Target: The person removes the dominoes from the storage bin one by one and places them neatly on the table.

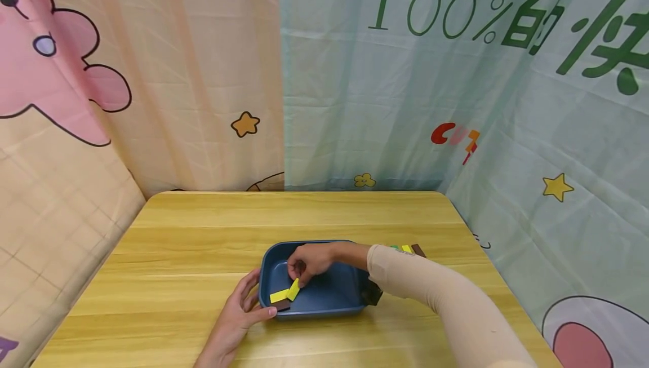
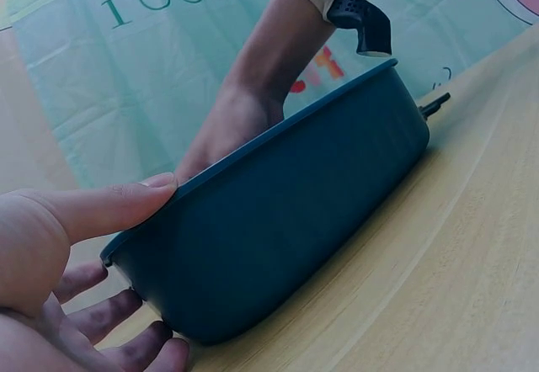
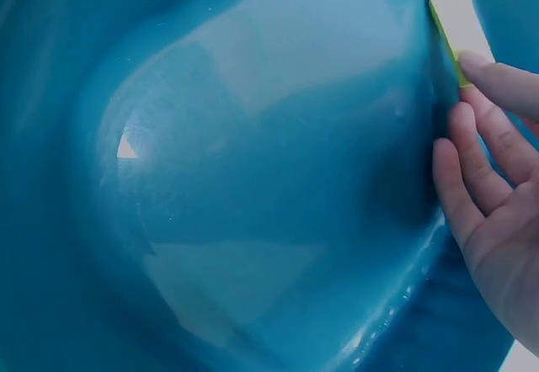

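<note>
A blue plastic basin (image 1: pixel 329 295) stands on the table. My left hand (image 1: pixel 237 310) grips its near left corner, and in the left wrist view the thumb (image 2: pixel 118 208) lies along the rim with the fingers against the end wall. Reaching inside, my right hand (image 1: pixel 311 261) pinches a small yellow block (image 1: pixel 293 289) between thumb and fingertips; the right wrist view shows this yellow block (image 3: pixel 461 31) close up. Beside it on the basin floor lie another yellow block (image 1: pixel 278 296) and a dark brown block (image 1: pixel 281 305).
Right of the basin, partly behind the right sleeve (image 1: pixel 405 272), lie several small blocks, including a brown one (image 1: pixel 418 250) and a yellow one (image 1: pixel 407 248). A black device (image 1: pixel 372 292) is at the right forearm. Printed curtains (image 1: pixel 355 103) hang behind the wooden table (image 1: pixel 203 233).
</note>
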A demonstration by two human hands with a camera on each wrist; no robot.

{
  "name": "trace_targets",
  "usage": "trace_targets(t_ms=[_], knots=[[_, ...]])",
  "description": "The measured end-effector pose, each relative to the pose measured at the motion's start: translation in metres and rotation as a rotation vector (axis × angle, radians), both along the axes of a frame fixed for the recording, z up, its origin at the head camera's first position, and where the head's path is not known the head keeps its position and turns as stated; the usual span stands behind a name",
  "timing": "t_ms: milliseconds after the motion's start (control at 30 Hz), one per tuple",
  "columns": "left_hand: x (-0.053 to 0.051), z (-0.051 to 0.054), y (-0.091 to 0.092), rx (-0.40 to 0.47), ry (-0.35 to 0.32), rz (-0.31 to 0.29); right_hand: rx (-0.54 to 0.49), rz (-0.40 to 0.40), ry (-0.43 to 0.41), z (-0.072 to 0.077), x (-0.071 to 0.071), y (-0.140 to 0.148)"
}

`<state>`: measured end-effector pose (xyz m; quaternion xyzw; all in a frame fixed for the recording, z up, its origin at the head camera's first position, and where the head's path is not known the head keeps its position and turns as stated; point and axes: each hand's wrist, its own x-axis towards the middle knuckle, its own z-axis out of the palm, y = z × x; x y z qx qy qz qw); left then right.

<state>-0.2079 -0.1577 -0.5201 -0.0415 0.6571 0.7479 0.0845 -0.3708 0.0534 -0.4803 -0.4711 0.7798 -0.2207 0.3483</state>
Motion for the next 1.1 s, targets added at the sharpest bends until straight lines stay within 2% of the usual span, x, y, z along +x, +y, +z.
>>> trace_targets(t_ms=[233,667,867,1100], knots=[[-0.001,0.001,0.0,-0.003,0.004,0.004,-0.042,-0.065,-0.045,0.011,-0.001,0.004],[0.0,0.002,0.0,-0.01,0.0,0.006,-0.102,-0.192,0.02,0.029,-0.001,0.019],[0.0,0.001,0.0,-0.014,0.005,0.004,-0.154,-0.243,0.011,0.039,0.003,0.028],[0.001,-0.001,0.0,-0.006,0.019,0.001,-0.231,-0.298,0.058,0.042,0.008,0.044]])
